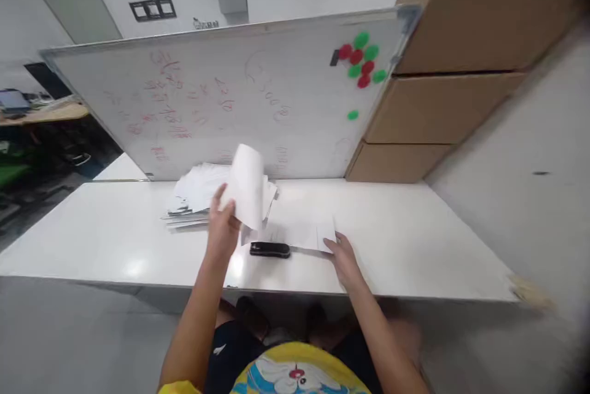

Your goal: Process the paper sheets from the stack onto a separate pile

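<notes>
My left hand [224, 222] is closed on a curled white paper sheet [247, 185], lifted above the table in front of a messy paper stack [200, 188]. Farther right, my right hand [342, 252] pinches the right end of some white paper [299, 235] lying low over the table; whether it is one sheet or several I cannot tell. A black stapler [270, 250] lies on the table between my hands, just in front of that paper. The raised sheet hides part of the stack.
A whiteboard [221, 99] with red writing leans at the back of the white table [391, 240]. Red and green magnets [362, 56] cluster at its upper right. Stacked cardboard boxes [415, 108] stand on the right, beside the wall. The table's front edge runs close to my body.
</notes>
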Demonstrator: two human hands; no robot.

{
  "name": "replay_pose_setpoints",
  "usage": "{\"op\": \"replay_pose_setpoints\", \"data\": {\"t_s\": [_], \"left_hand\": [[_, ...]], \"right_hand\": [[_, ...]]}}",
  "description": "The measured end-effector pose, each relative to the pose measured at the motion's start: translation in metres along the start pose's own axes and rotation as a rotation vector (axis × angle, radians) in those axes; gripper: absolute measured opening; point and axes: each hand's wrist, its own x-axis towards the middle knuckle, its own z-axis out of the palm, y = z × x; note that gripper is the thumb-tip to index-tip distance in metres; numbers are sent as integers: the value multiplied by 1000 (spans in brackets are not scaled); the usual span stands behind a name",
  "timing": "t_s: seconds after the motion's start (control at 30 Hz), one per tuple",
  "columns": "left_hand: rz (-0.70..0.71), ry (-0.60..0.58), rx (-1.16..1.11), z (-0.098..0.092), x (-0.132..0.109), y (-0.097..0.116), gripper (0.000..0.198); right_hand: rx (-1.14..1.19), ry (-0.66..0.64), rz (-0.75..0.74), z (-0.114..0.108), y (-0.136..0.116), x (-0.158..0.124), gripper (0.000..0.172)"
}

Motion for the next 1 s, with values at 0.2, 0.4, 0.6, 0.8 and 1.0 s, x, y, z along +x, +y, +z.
{"op": "replay_pose_setpoints", "data": {"t_s": [0.2,0.4,0.6,0.8,1.0], "left_hand": [[-425,-26,-23,39,-27,-91,56],[-588,91,60,38,-53,-163,55],[-145,-235,936,4,-57,-187,44],[467,-618,1514,-21,-54,-196,39],[511,-541,1524,-21,-56,-209,42]], "right_hand": [[-67,143,-70,-71,2,-39,46],[-3,135,-4,-105,-3,-63,40],[114,64,34,-109,-9,-59,39],[-10,55,15,-107,-17,-55,43],[-212,31,-132,-117,-17,-37,41]]}}
